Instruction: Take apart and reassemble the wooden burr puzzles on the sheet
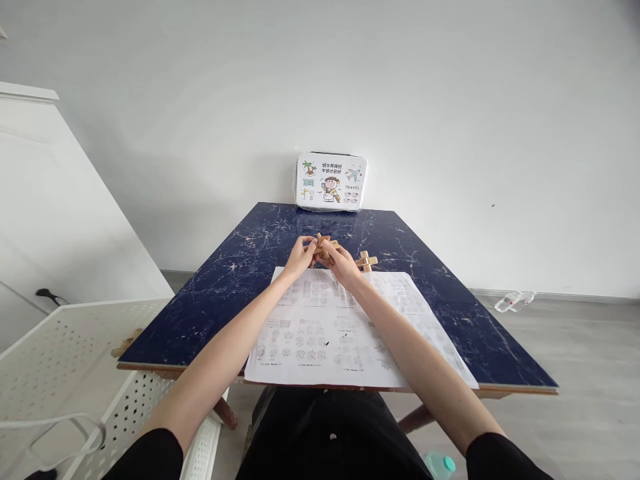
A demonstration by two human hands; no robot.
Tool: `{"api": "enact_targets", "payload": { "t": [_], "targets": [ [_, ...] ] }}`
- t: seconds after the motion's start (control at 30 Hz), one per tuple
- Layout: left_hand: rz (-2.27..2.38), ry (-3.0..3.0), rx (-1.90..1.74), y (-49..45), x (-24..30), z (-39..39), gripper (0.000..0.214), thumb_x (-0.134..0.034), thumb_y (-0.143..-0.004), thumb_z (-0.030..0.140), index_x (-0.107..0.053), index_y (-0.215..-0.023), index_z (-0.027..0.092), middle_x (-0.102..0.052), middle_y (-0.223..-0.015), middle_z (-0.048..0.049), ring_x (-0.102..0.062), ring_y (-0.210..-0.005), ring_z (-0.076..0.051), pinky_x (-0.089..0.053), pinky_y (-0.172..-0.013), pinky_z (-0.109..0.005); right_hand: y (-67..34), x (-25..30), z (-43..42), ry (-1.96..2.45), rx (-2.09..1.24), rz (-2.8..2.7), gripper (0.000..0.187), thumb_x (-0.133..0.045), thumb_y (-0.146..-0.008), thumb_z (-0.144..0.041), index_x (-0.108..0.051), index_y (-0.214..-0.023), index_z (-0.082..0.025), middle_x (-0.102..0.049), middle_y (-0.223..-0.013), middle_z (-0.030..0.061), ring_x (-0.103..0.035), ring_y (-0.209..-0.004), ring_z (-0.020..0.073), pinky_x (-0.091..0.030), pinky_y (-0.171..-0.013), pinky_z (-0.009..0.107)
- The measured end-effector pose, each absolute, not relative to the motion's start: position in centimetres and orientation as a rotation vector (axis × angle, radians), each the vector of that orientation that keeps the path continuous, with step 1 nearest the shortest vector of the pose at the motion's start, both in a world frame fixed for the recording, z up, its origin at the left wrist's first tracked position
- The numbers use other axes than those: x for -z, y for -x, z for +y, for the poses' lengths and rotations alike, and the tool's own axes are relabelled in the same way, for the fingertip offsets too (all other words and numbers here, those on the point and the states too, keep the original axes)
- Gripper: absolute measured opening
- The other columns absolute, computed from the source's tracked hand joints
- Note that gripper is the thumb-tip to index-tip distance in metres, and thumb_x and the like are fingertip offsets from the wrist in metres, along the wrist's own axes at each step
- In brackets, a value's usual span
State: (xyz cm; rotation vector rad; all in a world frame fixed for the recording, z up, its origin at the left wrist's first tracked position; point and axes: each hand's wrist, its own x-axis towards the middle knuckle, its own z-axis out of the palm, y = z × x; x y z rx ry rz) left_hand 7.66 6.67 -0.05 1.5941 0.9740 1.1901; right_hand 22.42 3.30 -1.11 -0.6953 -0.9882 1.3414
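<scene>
Both of my hands meet over the far edge of a printed paper sheet. My left hand [301, 257] and my right hand [341, 262] have their fingers closed around a wooden interlocking puzzle [325, 245], with light bars sticking out at angles. My fingers hide part of it. Just right of my right hand, a second wooden puzzle piece group [367, 261], shaped like a cross of bars, rests on the table. The paper sheet [310, 340] carries rows of small grey assembly drawings and lies under my forearms.
The dark blue marbled table [220, 293] reaches to the wall. A white cartoon-printed case [331, 181] leans there. A white perforated rack [60, 340] stands left. On the floor lie a clear plastic bottle [515, 301] and a teal-capped bottle [440, 465].
</scene>
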Motion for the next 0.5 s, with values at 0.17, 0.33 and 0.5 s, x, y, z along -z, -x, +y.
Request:
{"api": "enact_targets", "payload": {
  "t": [0.17,0.33,0.5],
  "targets": [
    [0.960,-1.585,-1.212,-7.9,0.1,6.7,0.031,-0.055,-0.105,0.049,-0.049,-0.112,0.019,-0.056,-0.059,0.0057,-0.053,-0.045,-0.010,-0.041,-0.046,-0.020,-22.4,0.4,2.7,0.656,-1.352,-1.022,0.049,-0.083,-0.075,-0.062,-0.068,-0.098,-0.021,-0.073,-0.091,0.0049,-0.072,-0.091,0.0234,-0.061,-0.088,0.037],
    [0.901,-1.605,-1.214,-8.2,0.0,6.3,0.034,-0.058,-0.103,0.051,-0.048,-0.115,0.020,-0.057,-0.060,0.0062,-0.052,-0.044,-0.010,-0.039,-0.045,-0.020,-22.3,-0.4,2.0,0.678,-1.311,-1.044,0.049,-0.079,-0.076,-0.065,-0.068,-0.095,-0.022,-0.070,-0.085,0.0030,-0.070,-0.085,0.0213,-0.059,-0.082,0.036],
    [0.869,-1.605,-1.236,-8.7,-0.3,5.7,0.040,-0.055,-0.103,0.056,-0.043,-0.120,0.022,-0.058,-0.062,0.0069,-0.051,-0.043,-0.009,-0.038,-0.046,-0.020,-22.4,-1.1,1.7,0.758,-1.224,-1.055,0.045,-0.077,-0.077,-0.061,-0.064,-0.095,-0.022,-0.068,-0.089,0.0024,-0.068,-0.088,0.0200,-0.059,-0.084,0.035]
  ]
}}
